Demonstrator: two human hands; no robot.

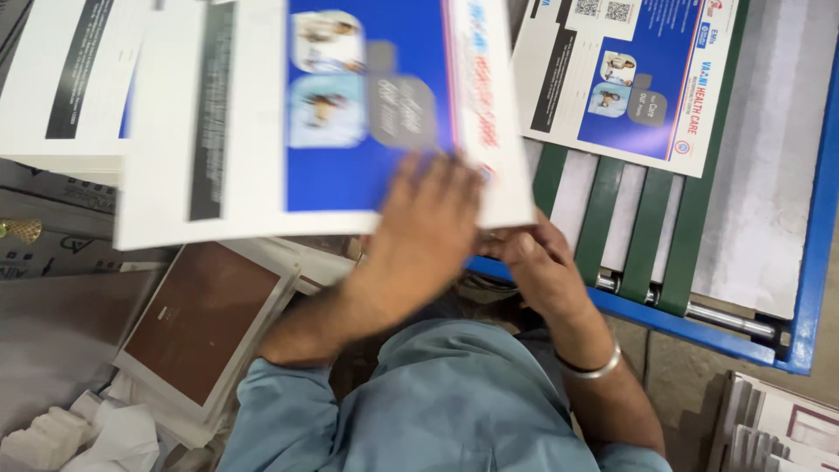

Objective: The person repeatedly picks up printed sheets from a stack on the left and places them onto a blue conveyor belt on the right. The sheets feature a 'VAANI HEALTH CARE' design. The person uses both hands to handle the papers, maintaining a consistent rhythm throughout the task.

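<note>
Print-shop floor, seen from above: blue-framed delivery tray (817, 262) with green conveyor belts (651, 236) on your right, grey floor and paper stacks below.

You have a large printed sheet, blue panel on white card (323, 122), lifted and blurred with motion over a white stack (61, 87) at upper left. Your left hand (419, 245) lies flat against its lower edge, fingers spread; I cannot tell if the thumb pinches underneath. Your right hand (533, 262), steel bangle (594, 367) at the wrist, is curled on the sheet's lower right corner, grip closed on it as far as shows.

A second printed sheet of the same kind (629, 79) rests on the belts, just beside the lifted one.

Risks, as I judge them: the wide sheet may sag or crease, held only along one edge. Its right corner passes near the tray's blue rail and could catch.

Room: tight at lower left, where a brown-faced white-bordered board (205, 319) and crumpled white paper (96, 437) crowd in. More printed cards (786, 428) sit at lower right.
</note>
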